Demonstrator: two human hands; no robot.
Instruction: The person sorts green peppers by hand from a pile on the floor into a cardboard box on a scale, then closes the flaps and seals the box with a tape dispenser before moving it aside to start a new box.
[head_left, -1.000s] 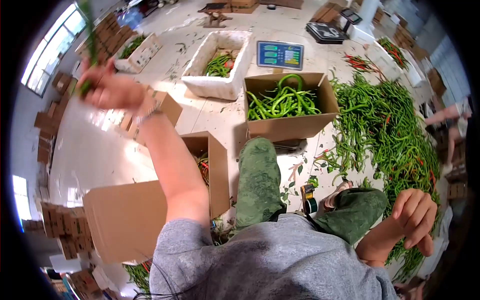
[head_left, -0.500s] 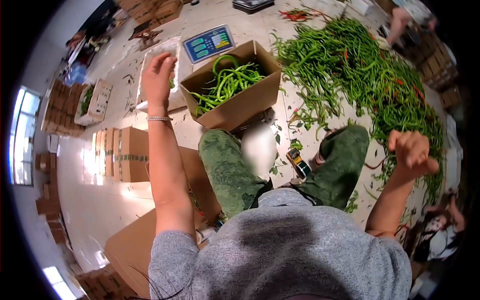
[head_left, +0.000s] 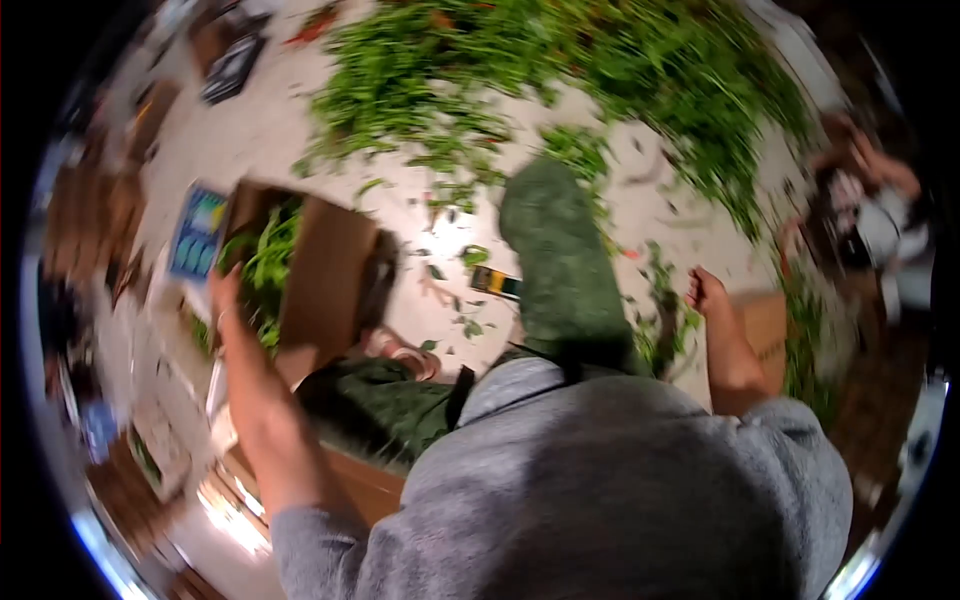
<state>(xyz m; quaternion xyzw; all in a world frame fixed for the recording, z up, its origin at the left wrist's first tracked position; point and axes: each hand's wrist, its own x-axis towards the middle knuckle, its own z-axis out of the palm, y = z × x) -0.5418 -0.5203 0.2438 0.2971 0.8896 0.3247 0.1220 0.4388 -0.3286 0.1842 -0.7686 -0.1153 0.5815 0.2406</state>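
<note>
A cardboard box (head_left: 325, 270) of long green peppers (head_left: 268, 262) stands on the floor to the left, turned sideways in view. My left hand (head_left: 226, 290) is at the box's near left rim beside the peppers, its fingers smeared by motion. Out to the right, my right hand (head_left: 708, 288) hangs over the floor with its fingers curled in; what they hold, if anything, is hidden. Behind that forearm shows another cardboard box (head_left: 762, 335). A blue scale display (head_left: 197, 232) adjoins the pepper box.
A wide heap of green peppers (head_left: 560, 50) spreads across the floor ahead. A yellow and black tape dispenser (head_left: 495, 283) lies by my knee among scattered leaves. A white foam box (head_left: 180, 310) sits at the left. At the far right another person (head_left: 875, 215) is beside the heap.
The view has swung to the right, so the pepper box and scale appear further left. My left hand has come from above the foam box to the pepper box's rim. My right hand appears lower.
</note>
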